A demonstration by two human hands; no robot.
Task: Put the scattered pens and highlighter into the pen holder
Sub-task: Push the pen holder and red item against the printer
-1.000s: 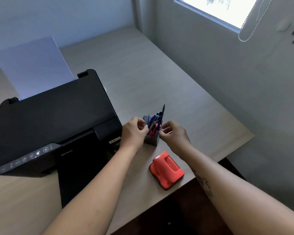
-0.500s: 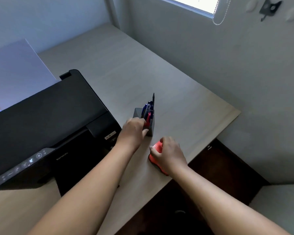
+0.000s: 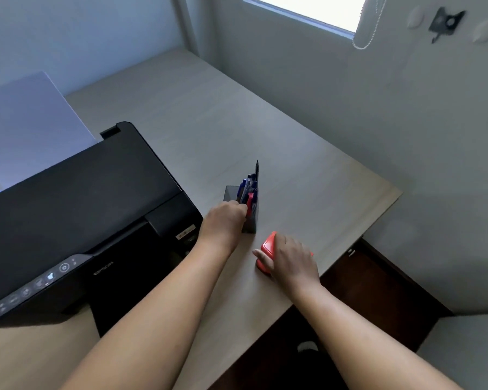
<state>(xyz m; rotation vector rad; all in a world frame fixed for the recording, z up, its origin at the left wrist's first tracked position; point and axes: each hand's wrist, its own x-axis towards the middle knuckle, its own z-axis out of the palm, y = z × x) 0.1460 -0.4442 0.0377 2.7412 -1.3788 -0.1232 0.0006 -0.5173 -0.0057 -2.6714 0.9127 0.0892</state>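
A dark pen holder (image 3: 251, 218) stands upright on the desk, just right of the printer. Several blue pens (image 3: 247, 184) and a red highlighter (image 3: 250, 199) stick up out of it. My left hand (image 3: 223, 223) wraps around the holder's left side, fingers against it. My right hand (image 3: 289, 258) rests over a red stapler-like object (image 3: 265, 253) lying on the desk in front of the holder, fingers curled over its top.
A black printer (image 3: 76, 209) with white paper (image 3: 26, 122) in its rear tray fills the left of the desk (image 3: 209, 122). The desk's right edge (image 3: 378, 226) drops to a dark floor. A wall and window stand beyond.
My right hand left the pen holder and dropped down onto the red object. My left hand stayed on the holder. The view swung to the right.
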